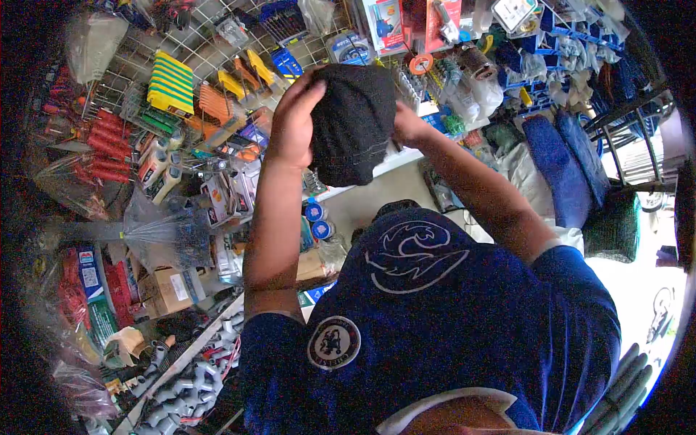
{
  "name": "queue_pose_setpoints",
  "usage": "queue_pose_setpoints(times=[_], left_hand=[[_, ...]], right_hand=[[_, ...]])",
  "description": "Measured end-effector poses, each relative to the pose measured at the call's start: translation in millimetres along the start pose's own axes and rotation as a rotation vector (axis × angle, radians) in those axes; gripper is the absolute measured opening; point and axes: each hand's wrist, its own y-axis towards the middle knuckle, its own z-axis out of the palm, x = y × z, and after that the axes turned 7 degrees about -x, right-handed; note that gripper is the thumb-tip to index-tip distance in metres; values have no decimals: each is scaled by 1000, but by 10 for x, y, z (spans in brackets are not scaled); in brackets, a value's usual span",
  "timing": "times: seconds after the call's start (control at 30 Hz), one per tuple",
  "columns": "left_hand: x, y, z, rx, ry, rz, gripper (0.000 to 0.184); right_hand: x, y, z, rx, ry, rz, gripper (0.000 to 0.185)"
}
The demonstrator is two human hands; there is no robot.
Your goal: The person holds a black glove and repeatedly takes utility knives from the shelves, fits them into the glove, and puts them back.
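A dark, soft cloth item (353, 123), possibly a bag or cap, is held up in front of the chest between both hands. My left hand (293, 123) grips its left side, with the thumb lying over the edge of the fabric. On the opposite side, my right hand (409, 126) holds the edge, and its fingers are mostly hidden behind the cloth. Below the hands is the blue shirt (449, 326) I am wearing, with a round badge and a white outline print.
Wire racks (206, 25) carry packaged goods beyond the hands. Yellow-green striped packs (171, 83) and red items (109, 145) hang at left. Grey pipe fittings (192, 391) lie lower left, near a cardboard box (171, 292). Blue folded material (554, 170) stands at right.
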Motion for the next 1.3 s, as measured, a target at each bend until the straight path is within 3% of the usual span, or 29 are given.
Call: queue_pose_setpoints(times=[0.07,0.13,0.3,0.33,0.4,0.53,0.57,0.63,0.7,0.77,0.8,0.83,0.9,0.93,0.97,1.03,1.07,1.1,1.2,1.27,1.3], left_hand=[[-27,36,160,40,25,10,31],[-74,32,361,59,-3,15,30],[-100,80,269,-187,179,219,26],[-62,88,173,-235,207,257,26],[44,58,31,-274,164,257,25],[256,19,-326,-343,562,309,26],[281,-5,-400,-398,712,346,25],[325,-16,-565,-385,720,355,28],[224,-42,-696,-450,692,424,36],[-134,-36,-944,-616,652,627,41],[-295,50,-1300,-732,874,836,43],[-579,47,-1425,-825,765,732,41],[-783,264,-1915,-993,554,854,55],[-882,350,-2151,-1005,598,771,67],[-867,550,-2651,-1053,1005,869,76],[-901,734,-2787,-909,778,932,66],[-983,708,-2760,-987,1091,830,61],[-955,733,-2746,-1090,1145,817,55],[-922,618,-2655,-995,903,893,38],[-942,483,-2555,-1038,1047,849,34],[-944,415,-2560,-1034,1162,937,35]], right_hand=[[90,21,304,27,144,-269,43],[301,-69,592,-34,5,-483,47],[1309,-187,1198,-370,-1023,-979,53],[1052,-174,1178,-316,-879,-883,53],[1210,-321,1245,-270,-1079,-796,55],[911,-389,1104,-154,-1106,-446,57],[814,-381,1071,-171,-1234,-556,55],[886,-345,1180,-157,-584,-398,55],[956,-332,1226,-169,-720,-418,55],[987,-324,1224,-202,-1628,-628,55],[997,-301,1238,-197,-1632,-599,55],[994,-278,1258,-196,-1633,-564,54],[729,-246,1166,-192,-1450,-441,55],[637,-239,1201,-201,-1430,-428,55],[577,-258,1229,-221,-1416,-408,56],[416,-293,1235,-292,-1435,-376,53],[331,-289,1259,-327,-1457,-377,50],[246,-288,1280,-363,-1479,-376,48],[124,-492,1475,-403,-1446,-416,46],[116,-606,1565,-403,-1398,-449,44],[117,-652,1584,-397,-1373,-462,44]])
